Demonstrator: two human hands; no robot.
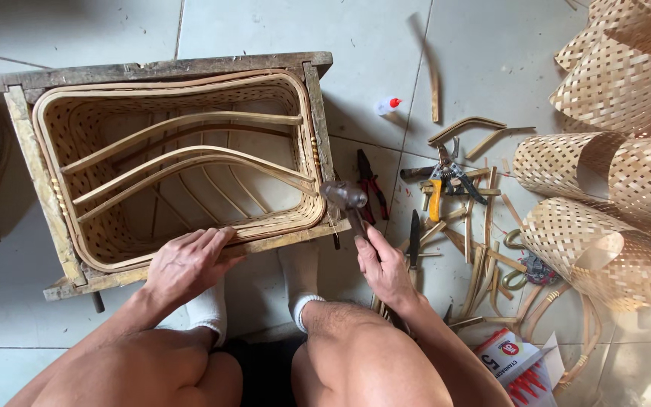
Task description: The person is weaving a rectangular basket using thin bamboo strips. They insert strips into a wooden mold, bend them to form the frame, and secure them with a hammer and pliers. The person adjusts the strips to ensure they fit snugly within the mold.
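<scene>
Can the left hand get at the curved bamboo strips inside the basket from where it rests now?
Probably yes. The left hand lies on the near rim of the woven basket, whose top is open. The bent strips lie just beyond its fingers with nothing covering them.

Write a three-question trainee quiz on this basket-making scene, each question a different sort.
1. True or false: the right hand has its grip on a hammer.
2. Multiple choice: the left hand rests on A) the rolled woven sheets, B) the near rim of the woven basket in the wooden frame, C) the pliers.
3. Fill in: the small glue bottle on the floor has a ___ cap.

Key: 1 true; 2 B; 3 red.
</scene>
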